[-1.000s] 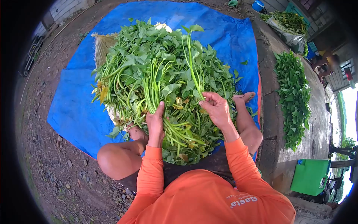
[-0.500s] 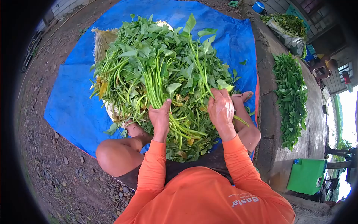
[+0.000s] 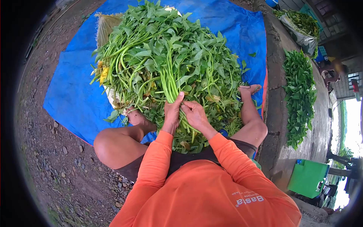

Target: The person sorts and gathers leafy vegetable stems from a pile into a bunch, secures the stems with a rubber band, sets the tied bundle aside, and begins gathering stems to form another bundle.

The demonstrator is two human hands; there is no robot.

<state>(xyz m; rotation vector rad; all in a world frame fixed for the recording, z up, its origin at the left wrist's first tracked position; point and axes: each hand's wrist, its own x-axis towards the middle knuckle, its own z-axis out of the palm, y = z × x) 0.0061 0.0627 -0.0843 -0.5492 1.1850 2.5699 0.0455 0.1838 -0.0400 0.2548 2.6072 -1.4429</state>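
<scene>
My left hand (image 3: 172, 113) is wrapped round a bunch of long-stemmed leafy greens (image 3: 169, 81), thumb along the stems and leaves pointing away from me. Right beside it, my right hand (image 3: 195, 114) has its fingers closed on the lower stems of the same bunch. The cut ends poke out below both hands. Under and beyond them spreads a large heap of the same greens (image 3: 132, 53), with some yellowed leaves (image 3: 104, 75) at its left side. My crossed legs lie around the near edge of the heap.
A blue tarp (image 3: 72, 102) lies under the heap, with a woven sack (image 3: 107, 28) at its far left. On the concrete at the right lies a row of leafy bunches (image 3: 298, 98). Farther back stands a filled sack (image 3: 302, 26); a green box (image 3: 308, 178) sits nearer. A person (image 3: 331, 72) is at the right.
My right hand has come in from the right to the left hand, and the separate stem it held now joins the bunch. My left hand has shifted slightly right.
</scene>
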